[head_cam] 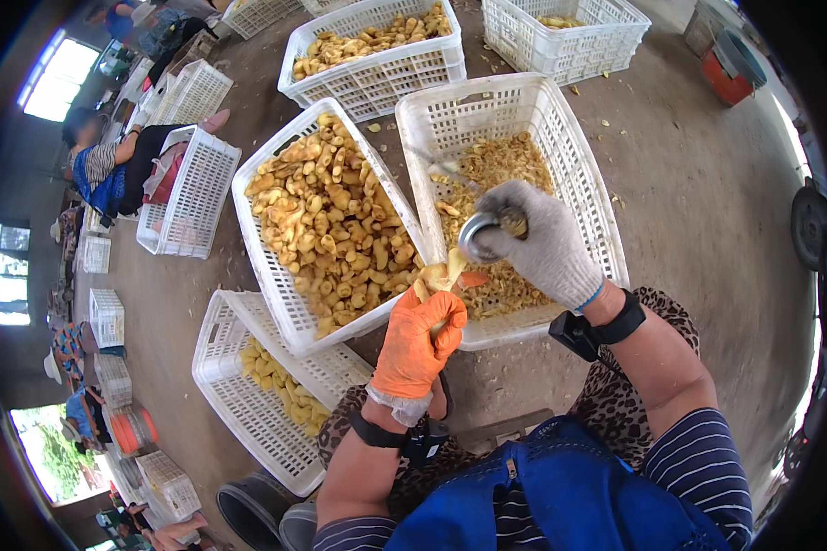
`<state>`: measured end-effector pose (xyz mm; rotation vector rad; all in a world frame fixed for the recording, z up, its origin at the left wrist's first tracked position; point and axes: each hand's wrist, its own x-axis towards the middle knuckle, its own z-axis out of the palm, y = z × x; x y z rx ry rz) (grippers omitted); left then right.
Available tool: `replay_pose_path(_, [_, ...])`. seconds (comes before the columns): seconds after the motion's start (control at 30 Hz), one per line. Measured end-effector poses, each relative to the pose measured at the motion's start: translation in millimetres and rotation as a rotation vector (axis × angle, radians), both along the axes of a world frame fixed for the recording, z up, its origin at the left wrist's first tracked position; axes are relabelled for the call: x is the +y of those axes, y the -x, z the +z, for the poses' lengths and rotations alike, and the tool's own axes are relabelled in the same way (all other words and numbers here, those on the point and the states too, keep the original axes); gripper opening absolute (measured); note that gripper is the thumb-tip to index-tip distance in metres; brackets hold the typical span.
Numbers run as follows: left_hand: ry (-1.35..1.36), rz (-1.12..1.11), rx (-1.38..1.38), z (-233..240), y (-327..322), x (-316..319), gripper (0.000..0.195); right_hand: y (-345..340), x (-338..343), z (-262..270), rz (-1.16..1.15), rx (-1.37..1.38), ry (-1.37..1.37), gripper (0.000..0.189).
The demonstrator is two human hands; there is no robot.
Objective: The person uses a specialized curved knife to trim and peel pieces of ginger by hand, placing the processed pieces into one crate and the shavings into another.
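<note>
My left hand, in an orange rubber glove, grips a piece of ginger root, its pale flesh showing at the upper end. Just right of it is my right hand, in a grey knit glove, closed around a tool with a round metal end; the tool's exact kind cannot be told. Both hands are over the near left part of a white plastic crate with peel scraps in it. To the left, a tilted white crate holds unpeeled ginger.
A lower crate at left holds peeled yellow ginger. Beyond are crates of ginger and another white crate. A red bucket stands far right. Dark boots are at lower left. A seated person and others are at far left.
</note>
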<state>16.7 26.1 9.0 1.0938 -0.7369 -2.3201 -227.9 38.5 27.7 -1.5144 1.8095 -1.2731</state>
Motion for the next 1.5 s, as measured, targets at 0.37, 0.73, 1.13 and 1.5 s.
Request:
replay_pose_path(0.37, [0.023, -0.141, 0.32, -20, -11, -12, 0.037, 41, -15, 6, -0.251, -0.042, -0.067, 0.028])
replay_pose_path(0.73, [0.293, 0.023, 0.017, -7, -15, -4, 0.056, 9, 23, -2, 0.127, 0.456, -0.015, 0.04])
replay_pose_path(1.13, [0.365, 0.024, -0.103, -3, -8, -4, 0.054, 13, 29, -19, 0.236, 0.582, -0.096, 0.043])
replay_pose_path(1.5, [0.267, -0.22, 0.034, -12, -9, -15, 0.066, 15, 10, 7, 0.077, -0.196, -0.301, 0.037])
